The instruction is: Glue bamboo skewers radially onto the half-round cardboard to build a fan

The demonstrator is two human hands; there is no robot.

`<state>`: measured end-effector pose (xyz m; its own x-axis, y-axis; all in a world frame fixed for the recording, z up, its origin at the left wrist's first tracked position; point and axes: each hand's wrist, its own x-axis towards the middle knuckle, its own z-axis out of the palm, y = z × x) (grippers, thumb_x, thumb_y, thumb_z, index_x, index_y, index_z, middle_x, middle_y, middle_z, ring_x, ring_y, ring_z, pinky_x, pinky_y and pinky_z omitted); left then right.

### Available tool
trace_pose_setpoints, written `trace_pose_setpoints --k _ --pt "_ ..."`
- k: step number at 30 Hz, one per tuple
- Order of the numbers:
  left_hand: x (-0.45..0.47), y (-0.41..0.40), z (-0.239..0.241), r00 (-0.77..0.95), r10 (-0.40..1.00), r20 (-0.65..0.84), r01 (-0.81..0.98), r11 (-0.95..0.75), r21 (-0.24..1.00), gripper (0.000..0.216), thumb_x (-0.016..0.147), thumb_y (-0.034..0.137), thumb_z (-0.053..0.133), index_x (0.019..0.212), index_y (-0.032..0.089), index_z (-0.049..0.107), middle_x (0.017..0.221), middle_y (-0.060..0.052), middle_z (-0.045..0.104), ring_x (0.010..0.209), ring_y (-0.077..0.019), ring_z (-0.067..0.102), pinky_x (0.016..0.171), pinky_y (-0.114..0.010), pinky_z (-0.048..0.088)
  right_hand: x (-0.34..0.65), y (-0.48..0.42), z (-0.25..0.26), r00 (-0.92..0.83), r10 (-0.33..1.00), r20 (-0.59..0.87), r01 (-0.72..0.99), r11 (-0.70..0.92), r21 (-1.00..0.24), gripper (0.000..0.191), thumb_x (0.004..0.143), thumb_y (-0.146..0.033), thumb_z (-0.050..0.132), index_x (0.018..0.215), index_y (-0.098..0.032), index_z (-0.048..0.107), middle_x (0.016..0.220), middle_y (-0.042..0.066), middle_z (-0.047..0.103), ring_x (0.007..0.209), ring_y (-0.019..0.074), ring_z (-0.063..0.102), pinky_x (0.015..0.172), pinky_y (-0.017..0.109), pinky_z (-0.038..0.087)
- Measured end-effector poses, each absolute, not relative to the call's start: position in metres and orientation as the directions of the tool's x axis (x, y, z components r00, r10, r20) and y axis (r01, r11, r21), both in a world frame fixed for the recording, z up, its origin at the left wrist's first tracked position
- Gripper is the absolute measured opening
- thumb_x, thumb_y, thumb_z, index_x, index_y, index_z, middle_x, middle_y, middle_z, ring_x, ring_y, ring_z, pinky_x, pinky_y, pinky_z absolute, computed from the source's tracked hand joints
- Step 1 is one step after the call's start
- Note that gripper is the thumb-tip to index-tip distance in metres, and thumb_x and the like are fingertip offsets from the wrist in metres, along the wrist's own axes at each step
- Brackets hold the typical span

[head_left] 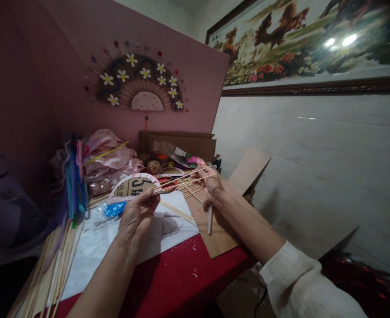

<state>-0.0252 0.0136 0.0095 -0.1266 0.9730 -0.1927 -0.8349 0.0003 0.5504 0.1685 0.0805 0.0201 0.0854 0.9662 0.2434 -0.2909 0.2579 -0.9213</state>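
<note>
My left hand (139, 215) is closed on the edge of a half-round cardboard piece (122, 190), which has a pink fabric rim and printed characters. Thin wooden sticks (185, 177) stretch from that edge across to my right hand (211, 183), whose fingers are closed around their far ends. Whether the sticks are fixed to the cardboard is hidden behind my left fingers. Just below the cardboard lies a blue plastic packet (114, 209). More loose sticks (177, 211) rest on white paper (177, 236) under my hands.
Bundled sticks (54, 260) and coloured pipe cleaners (72, 181) are at the left, with pink fabric (110, 152) behind. Brown cardboard (219, 238) covers the right side of the red table (171, 274). A flower-decorated fan (138, 81) hangs on the pink panel.
</note>
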Motion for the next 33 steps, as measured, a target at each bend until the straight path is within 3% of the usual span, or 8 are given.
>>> trace_pose_setpoints --k 9,14,24,33 --pt "-0.026 0.013 0.009 -0.132 0.969 -0.209 -0.831 0.007 0.556 0.015 0.071 -0.004 0.051 0.067 0.005 0.061 0.06 -0.007 0.065 0.054 -0.011 0.061 0.053 -0.02 0.053 0.174 0.089 0.046 0.058 0.952 0.3 -0.254 0.304 -0.918 0.017 0.085 -0.029 0.052 0.076 -0.016 0.053 0.077 0.002 0.066 0.055 0.0081 0.061 0.036 0.012 0.04" --pt "-0.025 0.014 0.01 -0.137 0.966 -0.22 -0.832 0.008 0.554 0.015 0.071 -0.004 0.05 0.068 0.005 0.062 0.059 -0.007 0.065 0.053 -0.0109 0.061 0.052 -0.019 0.052 0.172 0.1 0.057 0.024 0.941 0.338 -0.287 0.33 -0.899 0.016 0.085 -0.03 0.052 0.076 -0.017 0.052 0.082 0.002 0.067 0.055 0.0076 0.06 0.038 0.014 0.043" --pt "-0.025 0.012 0.013 -0.119 0.977 -0.178 -0.851 -0.007 0.526 0.016 0.07 -0.004 0.05 0.069 0.006 0.063 0.062 -0.008 0.066 0.057 -0.0119 0.062 0.055 -0.019 0.053 0.173 0.119 0.082 0.034 0.963 0.268 -0.385 0.26 -0.886 0.016 0.089 -0.026 0.048 0.075 -0.018 0.048 0.067 -0.004 0.065 0.049 0.0056 0.059 0.035 0.013 0.037" --pt "-0.026 0.01 0.015 -0.099 0.98 -0.171 -0.865 0.0 0.502 0.015 0.071 -0.004 0.05 0.072 0.005 0.062 0.064 -0.009 0.067 0.058 -0.0119 0.062 0.056 -0.02 0.053 0.176 0.121 0.102 0.019 0.943 0.333 -0.385 0.314 -0.868 0.015 0.089 -0.025 0.047 0.076 -0.018 0.049 0.062 -0.005 0.065 0.046 0.0059 0.06 0.032 0.012 0.036"
